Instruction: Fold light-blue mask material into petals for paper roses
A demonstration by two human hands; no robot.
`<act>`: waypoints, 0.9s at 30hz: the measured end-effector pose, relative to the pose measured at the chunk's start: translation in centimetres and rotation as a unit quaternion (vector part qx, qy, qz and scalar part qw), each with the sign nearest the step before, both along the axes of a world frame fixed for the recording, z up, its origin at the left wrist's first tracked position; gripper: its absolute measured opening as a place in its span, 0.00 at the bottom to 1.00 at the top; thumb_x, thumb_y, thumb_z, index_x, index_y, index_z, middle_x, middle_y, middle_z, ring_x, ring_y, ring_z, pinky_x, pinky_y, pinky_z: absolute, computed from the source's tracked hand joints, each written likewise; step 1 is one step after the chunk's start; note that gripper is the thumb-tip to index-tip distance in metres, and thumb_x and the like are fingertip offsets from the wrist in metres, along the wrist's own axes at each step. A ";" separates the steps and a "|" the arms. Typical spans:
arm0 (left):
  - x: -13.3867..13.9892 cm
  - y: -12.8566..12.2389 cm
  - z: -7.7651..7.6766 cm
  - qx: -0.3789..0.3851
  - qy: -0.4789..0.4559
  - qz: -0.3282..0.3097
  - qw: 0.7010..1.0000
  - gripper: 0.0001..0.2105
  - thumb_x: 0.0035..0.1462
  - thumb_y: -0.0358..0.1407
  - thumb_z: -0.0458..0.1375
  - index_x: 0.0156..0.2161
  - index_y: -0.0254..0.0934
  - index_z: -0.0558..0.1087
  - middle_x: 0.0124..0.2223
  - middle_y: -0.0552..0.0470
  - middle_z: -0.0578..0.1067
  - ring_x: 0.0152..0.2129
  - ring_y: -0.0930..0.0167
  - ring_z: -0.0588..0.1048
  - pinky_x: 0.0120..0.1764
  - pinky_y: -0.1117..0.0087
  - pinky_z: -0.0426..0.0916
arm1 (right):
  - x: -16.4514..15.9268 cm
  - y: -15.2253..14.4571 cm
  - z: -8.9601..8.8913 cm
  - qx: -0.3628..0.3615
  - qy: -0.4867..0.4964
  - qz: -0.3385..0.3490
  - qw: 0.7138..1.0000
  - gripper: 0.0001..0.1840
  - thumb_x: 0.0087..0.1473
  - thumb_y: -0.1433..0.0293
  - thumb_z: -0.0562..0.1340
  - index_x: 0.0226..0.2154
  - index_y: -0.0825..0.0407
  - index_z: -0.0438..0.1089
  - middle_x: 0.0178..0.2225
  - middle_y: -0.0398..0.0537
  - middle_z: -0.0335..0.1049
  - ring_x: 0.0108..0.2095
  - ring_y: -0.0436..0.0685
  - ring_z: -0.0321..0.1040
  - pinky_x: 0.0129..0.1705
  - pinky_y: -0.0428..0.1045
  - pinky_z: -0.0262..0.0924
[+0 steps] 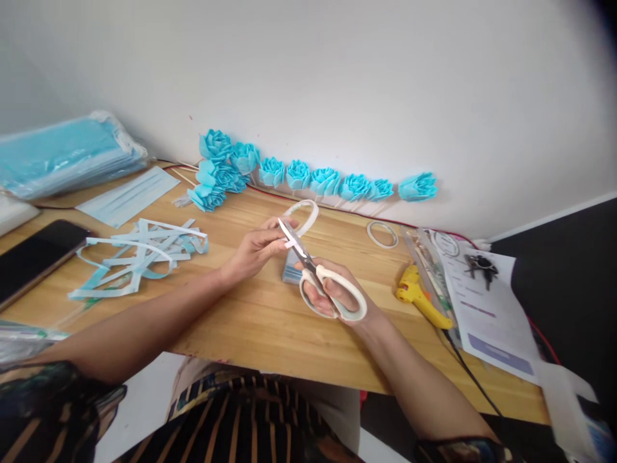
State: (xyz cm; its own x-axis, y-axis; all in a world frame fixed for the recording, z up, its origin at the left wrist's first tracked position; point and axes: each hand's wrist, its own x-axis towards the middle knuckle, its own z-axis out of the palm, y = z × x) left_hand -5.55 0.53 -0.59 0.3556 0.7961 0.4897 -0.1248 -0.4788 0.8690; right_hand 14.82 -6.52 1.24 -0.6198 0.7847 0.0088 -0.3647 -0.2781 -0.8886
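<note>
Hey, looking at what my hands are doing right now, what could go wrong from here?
The scissors have their blades right by the left hand's fingertips, so a slip might nick a finger.

The white tape's narrow end crosses the blades at a slant, so a cut could come out crooked.

The glue gun's cord runs beside the right forearm; a snag might drag the gun.
</note>
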 end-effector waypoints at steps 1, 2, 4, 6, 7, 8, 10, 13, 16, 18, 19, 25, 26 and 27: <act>0.0 0.1 0.0 0.004 -0.002 0.003 1.000 0.14 0.59 0.46 0.60 0.35 0.37 0.81 0.48 0.42 0.76 0.49 0.60 0.71 0.55 0.57 0.63 | 0.1 0.0 0.1 0.004 0.006 -0.001 1.000 0.26 0.53 0.54 0.67 0.49 0.51 0.69 0.25 0.39 0.64 0.16 0.40 0.48 0.13 0.39 0.43; 0.0 0.2 -0.1 0.008 -0.001 0.006 1.000 0.14 0.59 0.46 0.60 0.34 0.37 0.81 0.46 0.42 0.76 0.49 0.61 0.72 0.54 0.58 0.64 | 0.1 0.0 0.1 0.012 0.014 -0.001 1.000 0.25 0.53 0.55 0.67 0.49 0.51 0.69 0.25 0.38 0.64 0.16 0.40 0.48 0.13 0.39 0.43; 0.0 0.2 -0.2 0.008 0.008 0.004 1.000 0.16 0.59 0.47 0.60 0.31 0.36 0.80 0.42 0.43 0.77 0.44 0.63 0.73 0.49 0.60 0.66 | 0.3 0.0 0.4 0.036 0.017 0.000 0.999 0.25 0.54 0.55 0.67 0.50 0.51 0.69 0.26 0.39 0.64 0.16 0.41 0.49 0.14 0.39 0.44; 0.0 0.1 -0.1 -0.013 0.020 -0.014 1.000 0.18 0.60 0.48 0.58 0.30 0.34 0.79 0.35 0.44 0.76 0.35 0.66 0.74 0.39 0.65 0.69 | 0.5 -0.1 0.7 0.056 -0.013 0.017 0.998 0.27 0.53 0.53 0.67 0.50 0.51 0.68 0.28 0.41 0.65 0.19 0.42 0.53 0.16 0.40 0.46; -0.1 0.0 -0.1 -0.036 0.023 -0.026 0.999 0.19 0.60 0.49 0.58 0.32 0.34 0.78 0.33 0.46 0.75 0.30 0.69 0.73 0.34 0.68 0.68 | 0.5 -0.2 0.8 0.063 -0.035 0.030 0.997 0.29 0.52 0.52 0.68 0.50 0.52 0.68 0.29 0.42 0.66 0.20 0.43 0.55 0.18 0.41 0.47; -0.1 -0.1 0.0 -0.063 0.022 -0.038 0.997 0.19 0.60 0.50 0.57 0.34 0.34 0.78 0.31 0.48 0.74 0.27 0.71 0.71 0.30 0.70 0.67 | 0.5 -0.3 0.9 0.067 -0.057 0.044 0.995 0.30 0.50 0.51 0.68 0.50 0.52 0.68 0.30 0.43 0.67 0.22 0.44 0.56 0.20 0.41 0.48; -0.2 -0.3 0.2 -0.114 0.006 -0.044 0.993 0.18 0.61 0.49 0.57 0.39 0.33 0.77 0.30 0.50 0.73 0.24 0.73 0.70 0.27 0.72 0.65 | 0.4 -0.5 1.1 0.068 -0.095 0.066 0.991 0.32 0.48 0.51 0.69 0.50 0.51 0.68 0.32 0.44 0.68 0.27 0.45 0.59 0.25 0.42 0.51; -0.3 -0.4 0.6 -0.138 -0.017 -0.026 0.990 0.18 0.61 0.48 0.57 0.39 0.33 0.76 0.29 0.51 0.72 0.24 0.73 0.70 0.29 0.72 0.66 | 0.4 -0.7 1.3 0.056 -0.122 0.091 0.987 0.32 0.47 0.51 0.70 0.49 0.52 0.68 0.33 0.45 0.68 0.30 0.47 0.60 0.28 0.43 0.54; -0.5 -0.3 0.7 -0.141 -0.012 -0.017 0.990 0.18 0.61 0.49 0.57 0.35 0.33 0.75 0.28 0.52 0.72 0.25 0.73 0.69 0.31 0.72 0.66 | 0.9 -0.3 1.4 0.047 -0.115 0.094 0.988 0.32 0.49 0.49 0.68 0.49 0.52 0.67 0.32 0.45 0.68 0.26 0.45 0.58 0.26 0.43 0.54; -0.6 -0.3 0.6 -0.147 -0.007 -0.014 0.989 0.18 0.61 0.49 0.56 0.34 0.33 0.75 0.28 0.51 0.72 0.25 0.73 0.69 0.31 0.72 0.65 | 1.5 0.2 1.4 0.055 -0.118 0.082 0.988 0.32 0.50 0.49 0.68 0.49 0.53 0.67 0.32 0.45 0.68 0.23 0.45 0.58 0.24 0.43 0.55; -0.6 -0.3 0.4 -0.149 -0.011 -0.012 0.989 0.18 0.61 0.49 0.56 0.34 0.33 0.75 0.28 0.51 0.72 0.25 0.73 0.69 0.31 0.71 0.65 | 1.8 0.5 1.4 0.064 -0.121 0.074 0.988 0.32 0.50 0.50 0.67 0.49 0.53 0.67 0.32 0.45 0.68 0.23 0.45 0.59 0.24 0.43 0.55; -0.5 0.0 -0.1 -0.159 -0.057 -0.034 0.985 0.18 0.64 0.47 0.54 0.33 0.32 0.73 0.28 0.50 0.72 0.26 0.72 0.69 0.33 0.69 0.65 | 2.6 1.4 0.9 0.087 -0.117 0.038 0.989 0.29 0.55 0.51 0.64 0.50 0.53 0.66 0.30 0.45 0.67 0.22 0.45 0.59 0.21 0.42 0.53; -0.5 0.0 -0.2 -0.160 -0.060 -0.037 0.985 0.18 0.63 0.47 0.54 0.32 0.33 0.73 0.28 0.50 0.72 0.26 0.71 0.69 0.33 0.69 0.65 | 2.6 1.5 0.8 0.085 -0.117 0.037 0.989 0.28 0.55 0.51 0.64 0.50 0.53 0.66 0.30 0.45 0.67 0.22 0.45 0.60 0.21 0.42 0.53; -0.4 0.0 -0.2 -0.162 -0.063 -0.040 0.984 0.19 0.63 0.47 0.54 0.32 0.33 0.73 0.28 0.50 0.72 0.26 0.71 0.69 0.33 0.69 0.65 | 2.6 1.5 0.7 0.084 -0.118 0.036 0.989 0.28 0.55 0.51 0.64 0.50 0.53 0.66 0.30 0.45 0.67 0.23 0.46 0.60 0.21 0.42 0.53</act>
